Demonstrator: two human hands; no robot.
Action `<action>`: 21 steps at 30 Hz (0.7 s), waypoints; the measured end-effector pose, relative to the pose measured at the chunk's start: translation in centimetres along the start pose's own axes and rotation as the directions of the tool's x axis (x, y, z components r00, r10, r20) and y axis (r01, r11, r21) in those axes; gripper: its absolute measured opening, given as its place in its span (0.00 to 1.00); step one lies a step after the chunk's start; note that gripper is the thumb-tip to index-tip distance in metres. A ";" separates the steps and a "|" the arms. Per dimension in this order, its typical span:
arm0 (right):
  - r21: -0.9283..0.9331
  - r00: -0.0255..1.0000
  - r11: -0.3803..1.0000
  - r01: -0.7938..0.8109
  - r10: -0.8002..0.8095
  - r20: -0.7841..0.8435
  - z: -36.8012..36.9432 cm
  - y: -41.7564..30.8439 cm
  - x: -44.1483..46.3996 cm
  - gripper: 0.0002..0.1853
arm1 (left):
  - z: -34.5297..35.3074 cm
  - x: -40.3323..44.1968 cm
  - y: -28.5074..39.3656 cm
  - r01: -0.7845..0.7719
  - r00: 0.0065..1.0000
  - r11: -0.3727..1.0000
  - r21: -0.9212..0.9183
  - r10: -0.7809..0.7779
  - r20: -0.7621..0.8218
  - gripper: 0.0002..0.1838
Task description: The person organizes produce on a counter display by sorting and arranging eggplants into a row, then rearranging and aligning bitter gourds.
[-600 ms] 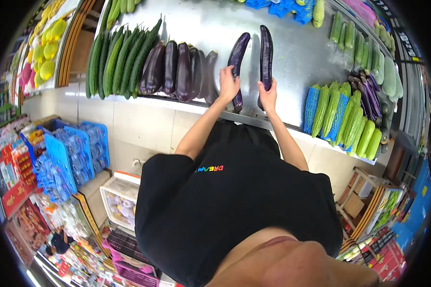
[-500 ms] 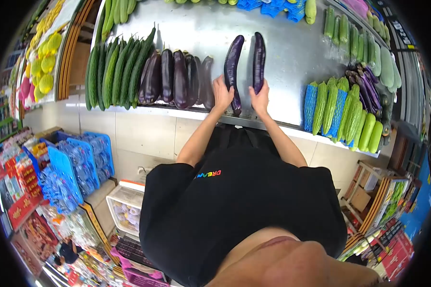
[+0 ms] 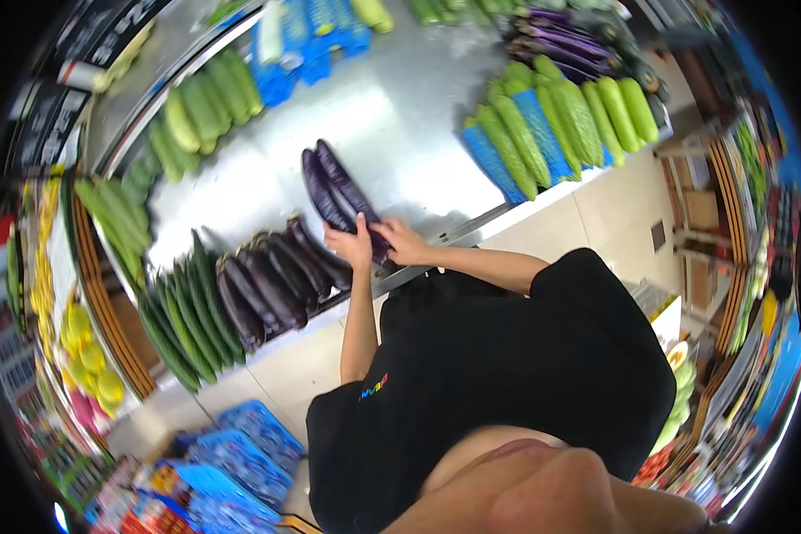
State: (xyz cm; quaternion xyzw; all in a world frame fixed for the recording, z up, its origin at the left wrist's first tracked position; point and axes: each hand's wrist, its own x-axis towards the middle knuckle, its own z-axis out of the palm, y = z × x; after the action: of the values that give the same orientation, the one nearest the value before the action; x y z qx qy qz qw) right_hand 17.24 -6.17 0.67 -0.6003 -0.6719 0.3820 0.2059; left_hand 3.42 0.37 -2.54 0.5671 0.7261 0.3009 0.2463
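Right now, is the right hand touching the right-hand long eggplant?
Touching. The head view shows the right hand with its fingers against the lower end of the right-hand long eggplant, no gap visible.

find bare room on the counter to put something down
The shiny metal counter is bare between the two long, glossy purple eggplants and the green gourds partly in blue netting. Another patch lies left of that pair, beyond the plump dark eggplants. Crowded: the near left, where those and slim dark-green cucumbers lie side by side.

Pale tiled floor [image 3: 587, 214]; metal counter [image 3: 405, 102]; wooden shelving [image 3: 739, 222].
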 end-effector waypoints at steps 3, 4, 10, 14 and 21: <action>0.040 0.983 0.989 0.142 -0.146 0.110 -4.9 2.4 0.2 0.30 | 1.3 -0.8 2.1 0.094 0.995 0.965 0.244 -0.101 0.016 0.68; -0.002 0.963 0.965 0.263 -0.263 0.051 -10.9 3.5 0.9 0.27 | 1.8 -0.9 2.7 0.112 0.992 0.951 0.289 -0.122 0.019 0.73; -0.188 0.766 0.971 -0.146 -0.009 -0.643 -41.7 16.7 3.6 0.18 | 3.2 -0.9 3.7 0.209 0.976 0.917 0.341 -0.216 -0.019 0.68; -0.470 0.768 0.748 -0.469 0.083 -0.635 -54.2 27.5 5.1 0.29 | 2.5 -0.6 4.2 0.254 0.962 0.915 0.314 -0.271 0.012 0.66; -0.650 0.784 0.443 -0.618 0.409 -0.467 -54.7 31.3 8.8 0.53 | 3.3 -1.9 3.9 0.206 0.978 0.926 0.316 -0.203 -0.042 0.64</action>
State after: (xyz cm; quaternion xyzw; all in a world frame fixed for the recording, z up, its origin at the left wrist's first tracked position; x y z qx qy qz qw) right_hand 76.12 16.50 9.36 -0.8447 -0.5211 0.0219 -0.1203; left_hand 8.83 -0.21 -2.01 0.5193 0.8212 0.1551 0.1785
